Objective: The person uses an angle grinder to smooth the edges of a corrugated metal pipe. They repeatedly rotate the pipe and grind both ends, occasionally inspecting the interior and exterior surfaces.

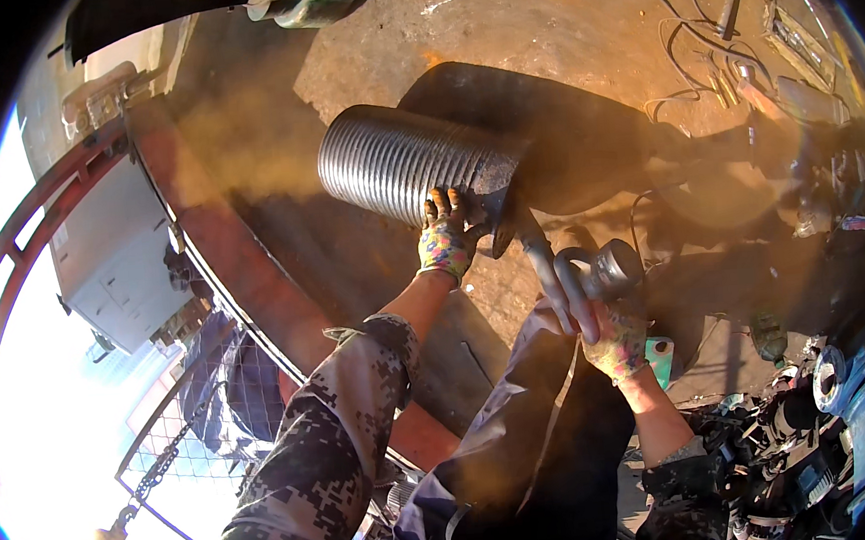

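Observation:
A large dark metal cylinder [405,167] with ridges like a screw thread lies on its side in the middle. On its near right end rests my left hand [444,237], in a flower-patterned glove with darkened fingertips; the fingers lie stretched along the ridges. Thick grey curved metal, a looped piece [576,285] with a round stub, sits at the cylinder's right, over my dark apron [556,452]. My right hand [618,342], gloved alike, is closed at its lower side; the metal and the hand itself partly hide the fingers.
A red curved metal edge [252,273] runs along the left, with wire mesh and a chain [161,470] beyond. Cables [682,32] and tools lie at the upper right. Metal scraps [777,457] and a blue metal part [857,391] are at the lower right. Brownish haze hangs about.

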### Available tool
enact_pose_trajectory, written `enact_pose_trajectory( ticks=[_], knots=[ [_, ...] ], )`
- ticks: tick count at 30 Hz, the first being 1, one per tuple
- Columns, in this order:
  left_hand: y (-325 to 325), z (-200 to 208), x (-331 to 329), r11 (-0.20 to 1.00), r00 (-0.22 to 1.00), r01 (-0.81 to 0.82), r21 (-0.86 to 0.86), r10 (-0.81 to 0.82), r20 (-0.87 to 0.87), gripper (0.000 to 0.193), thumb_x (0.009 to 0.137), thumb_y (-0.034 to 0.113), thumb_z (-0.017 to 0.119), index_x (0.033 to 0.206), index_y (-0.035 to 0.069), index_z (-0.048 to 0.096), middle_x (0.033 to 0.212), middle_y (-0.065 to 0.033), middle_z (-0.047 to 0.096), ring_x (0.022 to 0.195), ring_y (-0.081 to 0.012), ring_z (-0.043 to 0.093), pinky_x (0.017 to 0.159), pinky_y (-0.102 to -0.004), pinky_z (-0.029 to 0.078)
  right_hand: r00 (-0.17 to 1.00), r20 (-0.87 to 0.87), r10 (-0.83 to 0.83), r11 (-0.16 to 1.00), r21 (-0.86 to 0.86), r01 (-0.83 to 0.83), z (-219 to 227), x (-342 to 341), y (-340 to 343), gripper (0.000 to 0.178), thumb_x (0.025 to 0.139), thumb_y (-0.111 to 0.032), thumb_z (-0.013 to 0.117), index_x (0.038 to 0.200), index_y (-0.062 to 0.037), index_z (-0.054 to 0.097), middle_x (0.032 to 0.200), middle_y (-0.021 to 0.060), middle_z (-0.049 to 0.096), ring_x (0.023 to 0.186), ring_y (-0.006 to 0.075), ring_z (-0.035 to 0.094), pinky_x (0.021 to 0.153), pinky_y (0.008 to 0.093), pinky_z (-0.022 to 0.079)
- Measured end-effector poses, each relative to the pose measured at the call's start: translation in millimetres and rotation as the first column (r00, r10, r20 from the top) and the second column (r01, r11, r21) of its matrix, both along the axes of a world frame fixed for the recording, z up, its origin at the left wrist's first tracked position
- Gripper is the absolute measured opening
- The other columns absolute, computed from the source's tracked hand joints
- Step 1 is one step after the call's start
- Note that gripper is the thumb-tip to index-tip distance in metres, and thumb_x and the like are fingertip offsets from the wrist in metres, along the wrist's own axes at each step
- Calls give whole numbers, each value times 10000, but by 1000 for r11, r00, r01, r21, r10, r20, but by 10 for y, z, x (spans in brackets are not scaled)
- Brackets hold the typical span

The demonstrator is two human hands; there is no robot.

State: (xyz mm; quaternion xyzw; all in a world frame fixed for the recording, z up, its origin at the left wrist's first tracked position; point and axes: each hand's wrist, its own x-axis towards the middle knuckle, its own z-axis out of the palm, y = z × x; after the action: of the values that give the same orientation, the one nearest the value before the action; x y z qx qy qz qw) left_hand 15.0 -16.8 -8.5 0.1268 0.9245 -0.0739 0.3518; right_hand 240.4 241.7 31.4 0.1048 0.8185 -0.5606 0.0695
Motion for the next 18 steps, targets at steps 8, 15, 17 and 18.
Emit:
enact_pose_trajectory(
  ticks=[8, 15, 17, 18],
  knots=[
    [276, 151, -268, 999, 998, -46, 20, 45, 33, 969, 943, 579, 680, 1657, 63, 275, 1715, -285, 181, 1592, -460, 171, 1256, -460, 315, 969, 195, -150, 972, -151, 181, -216, 493, -363, 385, 1067, -380, 519, 1339, -115, 582, 1268, 106, 638, 1170, 210, 622, 1019, 374, 504],
    [680, 74, -532, 999, 998, 37, -33, -35, 49, 934, 980, 552, 643, 1668, 70, 236, 1720, -285, 164, 1580, -472, 210, 1253, -485, 318, 880, 155, -448, 872, -139, 469, -820, 811, -741, 399, 792, -232, 808, 1109, -8, 714, 1021, 188, 723, 1064, 409, 703, 1012, 518, 539],
    [723, -22, -614, 993, 994, 99, -57, -96, 53, 820, 1030, 455, 591, 1664, 72, 241, 1729, -234, 192, 1593, -445, 184, 1286, -485, 253, 987, 47, -154, 950, 280, 135, -822, 905, -695, 406, 760, -222, 824, 1087, -9, 711, 1013, 192, 716, 1067, 408, 698, 991, 516, 546],
    [623, -94, -698, 981, 984, 179, -77, -177, 35, 786, 1041, 428, 579, 1662, 75, 250, 1732, -218, 199, 1597, -436, 178, 1293, -484, 233, 983, 72, -171, 962, 227, 151, -706, 846, -699, 406, 744, -217, 832, 1072, -12, 709, 1009, 193, 712, 1067, 406, 696, 982, 514, 548]
  ],
)
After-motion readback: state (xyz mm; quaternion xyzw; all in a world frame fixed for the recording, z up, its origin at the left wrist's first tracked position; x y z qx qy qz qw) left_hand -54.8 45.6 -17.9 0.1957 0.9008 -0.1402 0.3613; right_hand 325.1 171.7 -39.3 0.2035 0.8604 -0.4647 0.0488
